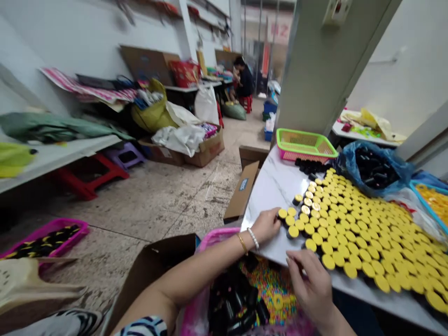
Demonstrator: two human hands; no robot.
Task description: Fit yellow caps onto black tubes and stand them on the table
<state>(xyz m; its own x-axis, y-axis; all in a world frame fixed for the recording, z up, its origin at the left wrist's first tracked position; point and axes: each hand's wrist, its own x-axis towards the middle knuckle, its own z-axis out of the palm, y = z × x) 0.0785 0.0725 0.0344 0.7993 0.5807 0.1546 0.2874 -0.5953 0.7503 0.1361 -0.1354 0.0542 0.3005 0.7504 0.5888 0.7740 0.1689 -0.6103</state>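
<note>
My left hand [268,227] is at the table's near left edge, its fingers closed around the side of a short black cylinder with a yellow top [282,213]. A dense field of the same yellow-topped black cylinders [353,224] stands upright to its right. My right hand [311,280] hovers over the front edge, thumb and fingers drawn together; whatever is between them, if anything, cannot be made out. Below both hands sits a pink basin [191,303] with black cylinders [233,303] and small multicoloured beads [269,284].
On the white table [268,186] are a green-and-pink basket [304,144], loose black pieces [311,166] and a blue bag [376,168] of black parts. Cardboard boxes [241,191] stand beside it. A pink tray [52,238] lies on the floor; a person [244,81] sits far back.
</note>
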